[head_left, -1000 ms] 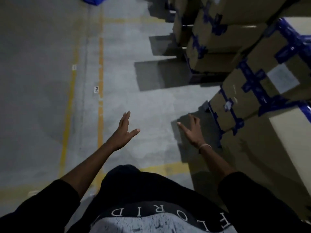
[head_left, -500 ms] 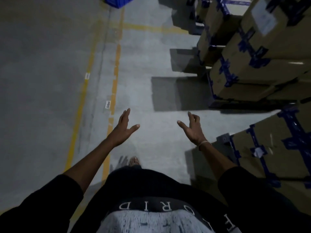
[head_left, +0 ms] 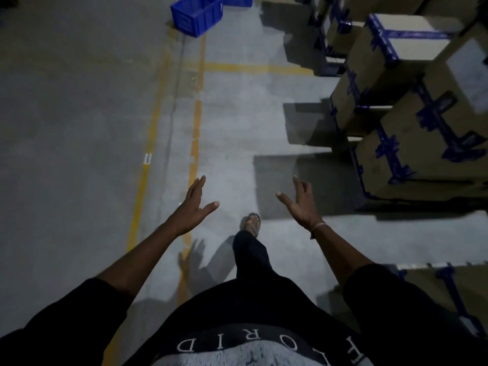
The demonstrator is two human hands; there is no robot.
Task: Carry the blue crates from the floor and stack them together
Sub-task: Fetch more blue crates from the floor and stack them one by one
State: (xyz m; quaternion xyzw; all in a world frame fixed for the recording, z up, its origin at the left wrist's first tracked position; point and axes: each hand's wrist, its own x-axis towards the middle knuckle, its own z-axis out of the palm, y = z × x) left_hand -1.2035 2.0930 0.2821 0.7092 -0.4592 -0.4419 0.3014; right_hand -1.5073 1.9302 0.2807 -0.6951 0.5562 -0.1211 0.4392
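Head view: both hands' fingers spread, empty; blue crate [head_left: 196,15] far ahead across bare floor [head_left: 79,128].

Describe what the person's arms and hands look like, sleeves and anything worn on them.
Both forearms are bare, and the black sleeves end at about the elbow. The left hand wears nothing that can be seen. The right hand has a thin, light-coloured band round the wrist. No gloves or rings can be made out.
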